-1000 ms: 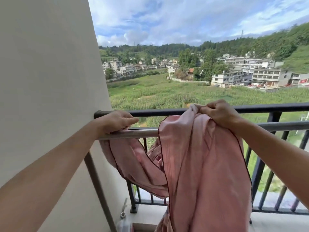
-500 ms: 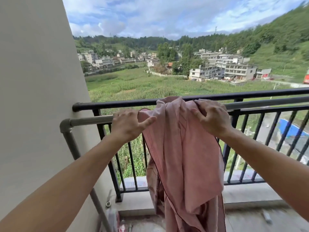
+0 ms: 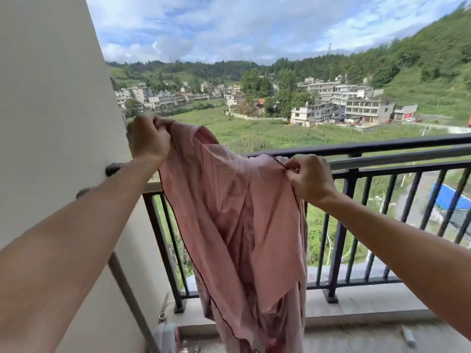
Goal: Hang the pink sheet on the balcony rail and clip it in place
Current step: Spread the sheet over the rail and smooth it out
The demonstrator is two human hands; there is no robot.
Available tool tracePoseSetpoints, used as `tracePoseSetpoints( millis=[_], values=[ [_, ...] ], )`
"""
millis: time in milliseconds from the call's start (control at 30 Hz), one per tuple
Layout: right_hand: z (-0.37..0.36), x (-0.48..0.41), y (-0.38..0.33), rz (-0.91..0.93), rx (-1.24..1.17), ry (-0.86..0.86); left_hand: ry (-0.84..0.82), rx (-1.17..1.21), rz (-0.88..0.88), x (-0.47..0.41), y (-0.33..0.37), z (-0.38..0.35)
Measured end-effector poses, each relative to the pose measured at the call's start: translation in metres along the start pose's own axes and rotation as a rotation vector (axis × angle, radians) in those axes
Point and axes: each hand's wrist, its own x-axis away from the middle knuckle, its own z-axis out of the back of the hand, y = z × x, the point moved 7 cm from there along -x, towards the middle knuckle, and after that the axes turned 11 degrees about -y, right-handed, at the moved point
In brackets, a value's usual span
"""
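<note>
Pale wall [image 3: 51,98] at left, black rail [image 3: 382,149] running across, pink sheet [image 3: 237,212] hanging bunched in front of the rail, left hand [image 3: 149,138] fisted round its top corner above the rail, right hand [image 3: 309,178] pinching its dark-piped edge at rail height

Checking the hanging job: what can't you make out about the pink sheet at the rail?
Head view: lower end of the pink cloth sheet, cut by the bottom edge.
Head view: middle of the black metal balcony rail, covered by the sheet.
Head view: fingertips of the left hand, behind the hand itself.
</note>
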Motion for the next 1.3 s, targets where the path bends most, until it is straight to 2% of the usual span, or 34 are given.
tracePoseSetpoints(
  millis=[67, 133, 200, 267, 333, 400, 433, 500, 567, 600, 667, 733, 833, 1000, 1100, 1167, 1233, 1300],
  values=[
    [0.023, -0.031, -0.006, 0.032, -0.07, 0.025, 0.05, -0.044, 0.071, -0.027, -0.017, 0.013],
    [0.035, -0.066, -0.01, 0.019, -0.132, 0.061, -0.009, -0.058, 0.127, -0.04, -0.03, 0.003],
    [0.031, -0.102, -0.005, -0.046, -0.145, 0.087, -0.25, -0.028, 0.182, -0.037, -0.042, -0.03],
    [0.011, -0.127, 0.013, -0.159, -0.122, 0.038, -0.529, -0.054, 0.263, -0.009, -0.057, -0.065],
    [-0.026, -0.135, 0.036, -0.278, -0.052, -0.196, -0.634, -0.223, 0.323, 0.021, -0.072, -0.082],
    [-0.061, -0.127, 0.045, -0.3, 0.06, -0.509, -0.6, -0.362, 0.305, 0.048, -0.069, -0.078],
    [-0.066, -0.12, 0.044, -0.281, 0.067, -0.588, -0.586, -0.37, 0.26, 0.063, -0.057, -0.073],
    [-0.057, -0.109, 0.031, -0.207, -0.044, -0.62, -0.616, -0.404, 0.105, 0.084, -0.041, -0.072],
    [-0.041, -0.085, 0.008, -0.037, -0.131, -0.631, -0.634, -0.541, -0.062, 0.099, -0.031, -0.072],
    [-0.035, -0.067, -0.003, 0.057, -0.096, -0.656, -0.615, -0.567, -0.122, 0.103, -0.028, -0.074],
    [-0.03, -0.031, -0.017, 0.246, 0.135, -0.617, -0.553, -0.517, -0.174, 0.104, -0.027, -0.072],
    [-0.025, -0.009, -0.025, 0.395, 0.3, -0.411, -0.509, -0.434, -0.218, 0.102, -0.029, -0.069],
    [-0.014, 0.0, -0.035, 0.477, 0.182, -0.296, -0.503, -0.405, -0.343, 0.108, -0.034, -0.055],
    [0.009, 0.002, -0.052, 0.463, 0.061, -0.248, -0.564, -0.34, -0.434, 0.117, -0.044, -0.029],
    [0.049, -0.018, -0.044, 0.317, -0.104, -0.145, -0.487, -0.234, -0.257, 0.108, -0.072, 0.009],
    [0.064, -0.04, -0.037, 0.229, -0.19, -0.1, -0.488, -0.281, -0.103, 0.101, -0.1, 0.032],
    [0.061, -0.068, -0.024, 0.098, -0.177, -0.175, -0.524, -0.34, 0.004, 0.097, -0.119, 0.046],
    [0.048, -0.086, -0.017, -0.068, -0.167, -0.342, -0.546, -0.361, 0.073, 0.091, -0.126, 0.048]
  ],
)
